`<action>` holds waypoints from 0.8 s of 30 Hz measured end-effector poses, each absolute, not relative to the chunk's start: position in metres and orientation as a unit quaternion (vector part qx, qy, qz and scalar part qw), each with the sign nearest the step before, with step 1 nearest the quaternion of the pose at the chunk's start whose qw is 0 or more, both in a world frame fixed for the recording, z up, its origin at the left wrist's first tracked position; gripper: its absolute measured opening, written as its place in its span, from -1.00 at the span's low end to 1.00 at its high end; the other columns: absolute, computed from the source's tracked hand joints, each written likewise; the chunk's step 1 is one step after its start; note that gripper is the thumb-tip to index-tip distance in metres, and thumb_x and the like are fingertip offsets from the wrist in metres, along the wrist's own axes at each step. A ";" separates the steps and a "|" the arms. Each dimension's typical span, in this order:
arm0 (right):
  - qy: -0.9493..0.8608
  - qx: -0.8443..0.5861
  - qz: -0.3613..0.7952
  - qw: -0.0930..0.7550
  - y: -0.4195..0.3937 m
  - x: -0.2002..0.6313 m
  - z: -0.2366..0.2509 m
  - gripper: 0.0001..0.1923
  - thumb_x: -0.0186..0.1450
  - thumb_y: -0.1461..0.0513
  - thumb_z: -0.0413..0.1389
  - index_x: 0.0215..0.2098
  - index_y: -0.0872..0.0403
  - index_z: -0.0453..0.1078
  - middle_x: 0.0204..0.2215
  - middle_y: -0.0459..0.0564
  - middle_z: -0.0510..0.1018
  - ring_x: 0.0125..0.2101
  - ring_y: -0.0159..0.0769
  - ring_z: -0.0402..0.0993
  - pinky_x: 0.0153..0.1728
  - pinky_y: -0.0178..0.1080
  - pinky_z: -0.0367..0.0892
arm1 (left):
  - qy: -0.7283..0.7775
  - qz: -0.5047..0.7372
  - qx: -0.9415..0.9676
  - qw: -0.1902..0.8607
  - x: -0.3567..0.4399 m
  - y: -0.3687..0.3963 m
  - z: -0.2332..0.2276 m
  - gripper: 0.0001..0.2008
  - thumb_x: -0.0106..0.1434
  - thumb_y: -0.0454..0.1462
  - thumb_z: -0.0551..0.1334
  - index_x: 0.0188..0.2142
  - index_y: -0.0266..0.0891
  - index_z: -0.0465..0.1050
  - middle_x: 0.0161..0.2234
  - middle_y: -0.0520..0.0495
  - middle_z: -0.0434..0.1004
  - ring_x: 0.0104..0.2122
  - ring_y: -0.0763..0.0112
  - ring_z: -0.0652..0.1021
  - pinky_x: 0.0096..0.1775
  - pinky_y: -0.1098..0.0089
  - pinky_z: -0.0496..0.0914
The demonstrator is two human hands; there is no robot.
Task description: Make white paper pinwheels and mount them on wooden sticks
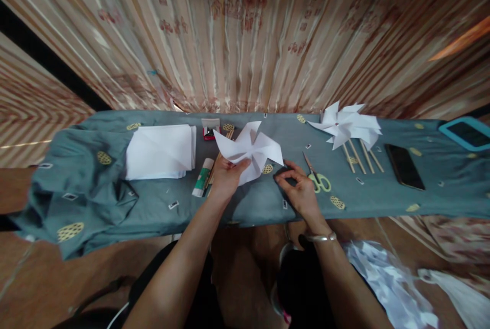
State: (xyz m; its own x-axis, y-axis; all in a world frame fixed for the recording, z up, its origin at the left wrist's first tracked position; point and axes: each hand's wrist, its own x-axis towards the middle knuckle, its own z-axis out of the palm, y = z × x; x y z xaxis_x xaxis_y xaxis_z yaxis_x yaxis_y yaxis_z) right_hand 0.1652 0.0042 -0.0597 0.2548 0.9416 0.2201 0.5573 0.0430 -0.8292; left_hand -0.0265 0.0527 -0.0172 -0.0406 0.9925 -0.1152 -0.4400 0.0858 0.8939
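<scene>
My left hand (226, 178) grips a white folded paper pinwheel (250, 149) by its lower edge, holding it just above the grey-blue cloth (252, 201). My right hand (300, 188) rests on the cloth to the pinwheel's right, fingers pinched together over something too small to make out. Green-handled scissors (317, 178) lie right beside that hand. A glue stick (202, 178) and thin wooden sticks (214, 163) lie just left of my left hand.
A stack of white paper (158, 151) lies at the left. Finished pinwheels on sticks (350, 127) lie at the right, then a black phone (404, 166) and a blue-cased tablet (466, 132). A small red box (210, 129) sits behind. Paper scraps (386, 278) cover the floor.
</scene>
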 end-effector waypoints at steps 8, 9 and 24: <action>-0.501 -0.628 0.257 0.537 -0.004 0.188 -0.023 -0.82 0.12 0.09 0.24 -0.43 0.03 0.50 0.17 0.11 0.40 0.21 -0.03 0.25 0.25 0.11 0.01 | 0.421 0.561 0.390 0.596 -0.014 0.043 -0.016 -0.73 -0.21 -0.27 0.44 -0.42 -0.25 0.57 -0.39 -0.05 0.65 -0.36 0.26 0.60 -0.24 0.29 0.47; -0.521 -0.617 0.242 0.538 -0.006 0.182 -0.014 -0.83 0.13 0.11 0.24 -0.43 0.04 0.49 0.19 0.09 0.37 0.24 -0.04 0.21 0.26 0.11 -0.02 | 0.420 0.555 0.403 0.595 -0.012 0.040 -0.016 -0.75 -0.20 -0.27 0.43 -0.44 -0.24 0.57 -0.40 -0.04 0.65 -0.37 0.26 0.59 -0.25 0.30 0.47; -0.713 -0.595 0.025 0.370 -0.048 0.155 0.030 -0.88 0.28 0.19 0.10 -0.36 -0.03 0.48 0.35 -0.19 0.09 0.38 0.00 -0.22 0.27 0.19 -0.05 | 0.394 0.498 0.444 0.632 0.009 0.013 -0.003 -0.82 -0.19 -0.31 0.43 -0.51 -0.27 0.57 -0.48 -0.03 0.62 -0.44 0.26 0.57 -0.33 0.29 0.47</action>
